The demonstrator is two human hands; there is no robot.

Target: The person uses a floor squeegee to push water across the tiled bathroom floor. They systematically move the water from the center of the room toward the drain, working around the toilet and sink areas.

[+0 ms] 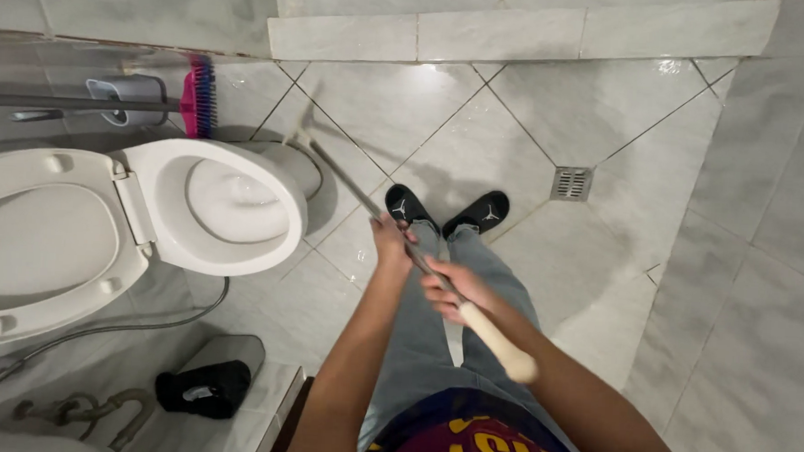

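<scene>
- Your right hand (454,291) sits nearest you, fingers (437,297) wrapped tight around the long stick (419,259), just below its pale rounded end by your waist.
- Your left hand (390,239) grips the same stick a little farther along, fingers closed round it, close ahead of the right hand.
- Under both hands are your grey trouser legs and, just beyond the left fingers, your two black shoes (447,210) on the wet tiled floor (481,120).
- From your fingers the stick slants away to the left, and its far end touches the floor just beside the base of the toilet bowl (229,203).
- The toilet stands left of your left hand, its seat and lid (34,243) flipped up toward the left.
- Lower left of your hands, a grey hose (121,329) trails over the floor, and a black object (203,390) lies on a tiled ledge.
- Right of and beyond your fingers, a square metal drain (570,183) sits in the floor.
- Farthest off, beyond the toilet, a pink brush (198,96) leans near the wall.
</scene>
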